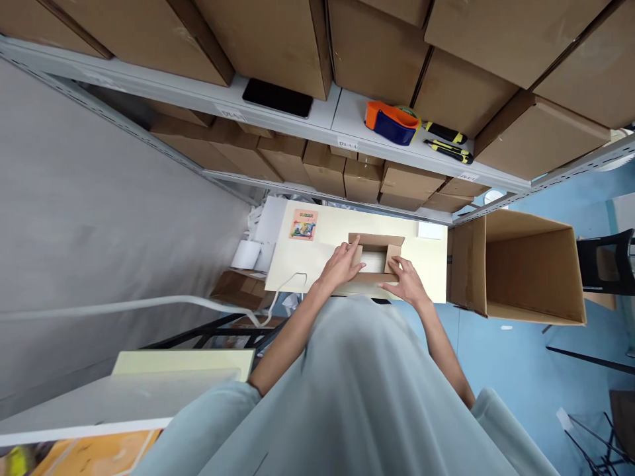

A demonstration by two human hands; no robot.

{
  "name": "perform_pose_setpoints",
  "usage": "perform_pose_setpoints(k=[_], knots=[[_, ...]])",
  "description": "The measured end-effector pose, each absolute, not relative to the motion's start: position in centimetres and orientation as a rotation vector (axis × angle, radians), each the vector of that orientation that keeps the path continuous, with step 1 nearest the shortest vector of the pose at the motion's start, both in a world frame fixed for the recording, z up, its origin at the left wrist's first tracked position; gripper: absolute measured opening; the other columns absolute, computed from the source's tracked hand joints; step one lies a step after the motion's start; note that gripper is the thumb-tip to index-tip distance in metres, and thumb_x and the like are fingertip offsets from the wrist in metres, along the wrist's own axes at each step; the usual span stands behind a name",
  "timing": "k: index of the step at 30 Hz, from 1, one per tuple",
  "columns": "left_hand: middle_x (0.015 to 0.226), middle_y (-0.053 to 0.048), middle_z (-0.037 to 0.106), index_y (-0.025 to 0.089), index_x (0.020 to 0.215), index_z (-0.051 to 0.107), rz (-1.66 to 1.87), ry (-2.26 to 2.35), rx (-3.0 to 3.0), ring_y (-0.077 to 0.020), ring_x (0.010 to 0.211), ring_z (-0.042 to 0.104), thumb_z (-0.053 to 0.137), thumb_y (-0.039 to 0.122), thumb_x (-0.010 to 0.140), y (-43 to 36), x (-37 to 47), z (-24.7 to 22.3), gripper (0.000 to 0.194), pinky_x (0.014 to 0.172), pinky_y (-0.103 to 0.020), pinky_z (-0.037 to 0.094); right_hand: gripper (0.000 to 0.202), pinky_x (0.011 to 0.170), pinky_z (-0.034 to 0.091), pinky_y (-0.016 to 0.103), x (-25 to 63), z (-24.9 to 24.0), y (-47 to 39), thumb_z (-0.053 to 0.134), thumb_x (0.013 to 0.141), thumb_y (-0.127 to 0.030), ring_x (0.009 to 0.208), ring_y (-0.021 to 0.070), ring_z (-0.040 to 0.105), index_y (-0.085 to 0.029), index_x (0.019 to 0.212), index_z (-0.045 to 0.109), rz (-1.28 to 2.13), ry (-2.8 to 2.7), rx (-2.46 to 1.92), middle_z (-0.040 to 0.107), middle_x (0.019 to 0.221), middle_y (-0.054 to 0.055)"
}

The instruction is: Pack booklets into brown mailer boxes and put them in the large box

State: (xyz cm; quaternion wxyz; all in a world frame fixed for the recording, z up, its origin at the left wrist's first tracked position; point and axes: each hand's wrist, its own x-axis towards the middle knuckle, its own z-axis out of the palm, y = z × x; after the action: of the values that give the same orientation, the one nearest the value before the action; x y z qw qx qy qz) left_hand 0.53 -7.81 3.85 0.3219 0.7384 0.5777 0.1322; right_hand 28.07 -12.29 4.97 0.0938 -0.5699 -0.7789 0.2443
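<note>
A small open cardboard box (377, 240) stands on the pale yellow table (317, 258), its flaps raised and something white lying inside. My left hand (341, 266) rests on the box's left side, its fingers apart over the left flap. At the right end, my right hand (405, 279) holds the right flap between thumb and fingers. Toward the back left of the table lies an orange-pink picture card (303, 225).
Above the table a shelf (317, 119) holds cardboard boxes, a black phone (278, 98), an orange and blue tape dispenser (391, 123) and yellow-black cutters (449, 152). A large open carton (533, 268) stands right of the table. A white cable (198, 301) runs at the left.
</note>
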Motion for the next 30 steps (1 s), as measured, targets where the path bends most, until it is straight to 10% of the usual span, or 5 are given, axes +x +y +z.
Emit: perform_pose_setpoints(k=[9,17,20,25,30], knots=[[0.174,-0.016,0.037,0.027,0.174,0.034,0.41,1.303,1.742,-0.0399,0.163,0.035,0.099,0.05,0.071,-9.3,-1.3,3.4,0.124,0.132,-0.047,0.038,0.044,0.128,0.046,0.058,30.3,3.9,-11.3,0.079,0.097,-0.044,0.153,0.0359,0.049,-0.025,0.137,0.077,0.901,-2.279,-1.593,0.06,0.159,0.013],[0.147,-0.012,0.065,0.029,0.178,0.016,0.56,1.591,1.521,-0.0248,0.111,0.075,0.085,0.027,0.088,-9.7,-1.1,2.3,0.113,0.103,-0.04,0.06,0.06,0.097,0.067,0.048,31.1,3.7,-9.4,0.066,0.101,-0.04,0.118,0.0291,0.071,-0.026,0.159,0.055,1.04,-1.891,-1.68,0.074,0.13,0.011],[0.141,-0.008,0.066,0.035,0.174,0.03,0.548,1.581,1.6,-0.0196,0.097,0.075,0.077,0.021,0.093,-8.9,-1.1,2.9,0.095,0.094,-0.035,0.062,0.078,0.086,0.068,0.042,31.2,3.5,-8.7,0.065,0.1,-0.039,0.104,0.0245,0.073,-0.03,0.171,0.035,1.032,-1.769,-1.694,0.068,0.133,0.011],[0.149,-0.008,0.063,0.029,0.143,0.069,0.517,1.549,1.698,-0.0196,0.094,0.076,0.074,0.023,0.094,-8.4,-1.1,3.3,0.049,0.096,-0.036,0.063,0.04,0.102,0.064,0.049,30.6,2.9,-8.6,0.065,0.101,-0.046,0.117,0.0293,0.071,-0.026,0.135,0.074,0.938,-1.818,-1.718,0.063,0.139,0.015],[0.136,-0.005,0.077,0.027,0.13,0.075,0.606,1.554,1.497,-0.0229,0.103,0.08,0.067,0.036,0.101,-8.8,-0.9,2.6,0.031,0.094,-0.032,0.064,0.044,0.108,0.063,0.048,30.1,1.9,-9.7,0.06,0.105,-0.056,0.127,0.0306,0.072,-0.026,0.131,0.078,1.105,-1.637,-1.72,0.074,0.142,0.013]])
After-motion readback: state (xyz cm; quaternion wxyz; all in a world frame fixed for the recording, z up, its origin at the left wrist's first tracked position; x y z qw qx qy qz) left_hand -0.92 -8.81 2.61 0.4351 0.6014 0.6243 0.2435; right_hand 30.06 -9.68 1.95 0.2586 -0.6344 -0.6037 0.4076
